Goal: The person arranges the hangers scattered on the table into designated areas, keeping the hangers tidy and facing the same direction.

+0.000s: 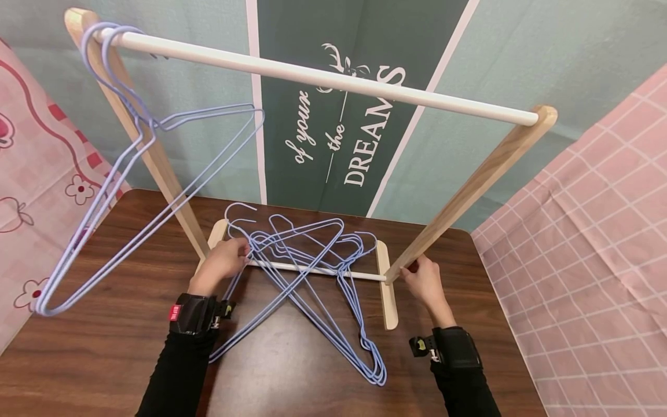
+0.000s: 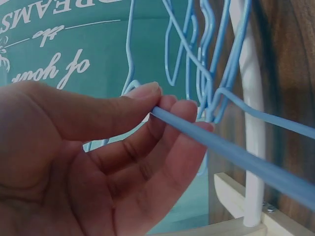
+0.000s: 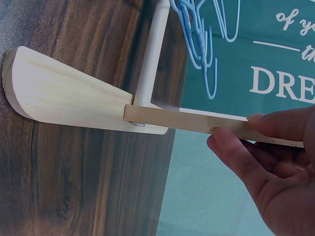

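Note:
My left hand [image 1: 224, 263] pinches the wire of a blue hanger [image 2: 226, 147] between thumb and fingertips, at the left end of a tangled pile of blue hangers [image 1: 343, 267]. The pile lies across the lower white rod [image 1: 367, 276] of a wooden garment rack and onto the table. My right hand [image 1: 424, 281] holds the lower part of the rack's right upright [image 3: 197, 122], thumb on one face and fingers on the other. Two blue hangers [image 1: 151, 123] hang by their hooks at the left end of the top rod [image 1: 312, 75].
The rack's wooden feet [image 1: 388, 301] stand on a dark brown table [image 1: 448, 313]. A green curtain with white lettering [image 1: 359, 168] hangs behind. Pink patterned cloth [image 1: 31, 231] lines the left side, and pink checked cloth [image 1: 589, 231] lines the right.

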A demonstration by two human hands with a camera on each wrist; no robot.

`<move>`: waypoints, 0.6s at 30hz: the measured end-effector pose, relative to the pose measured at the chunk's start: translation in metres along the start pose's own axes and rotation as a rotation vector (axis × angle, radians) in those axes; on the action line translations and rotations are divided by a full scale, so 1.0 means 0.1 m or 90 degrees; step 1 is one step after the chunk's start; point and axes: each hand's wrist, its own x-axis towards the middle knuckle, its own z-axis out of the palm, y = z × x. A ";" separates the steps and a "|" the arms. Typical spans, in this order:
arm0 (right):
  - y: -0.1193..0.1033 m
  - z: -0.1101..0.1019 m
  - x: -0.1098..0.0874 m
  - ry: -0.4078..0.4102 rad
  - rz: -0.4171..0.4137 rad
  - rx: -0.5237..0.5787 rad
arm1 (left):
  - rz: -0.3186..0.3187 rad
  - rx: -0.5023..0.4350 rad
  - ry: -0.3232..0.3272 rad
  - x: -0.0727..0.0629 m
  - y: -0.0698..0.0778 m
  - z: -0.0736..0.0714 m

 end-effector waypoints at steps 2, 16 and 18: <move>0.00 0.00 0.00 -0.001 0.000 0.001 | 0.014 -0.001 0.007 -0.02 0.02 -0.02; -0.02 0.00 0.00 0.001 -0.001 0.002 | 0.039 0.008 0.030 -0.13 0.18 -0.15; -0.02 0.00 0.00 0.003 -0.002 0.002 | 0.039 0.006 0.031 -0.14 0.20 -0.16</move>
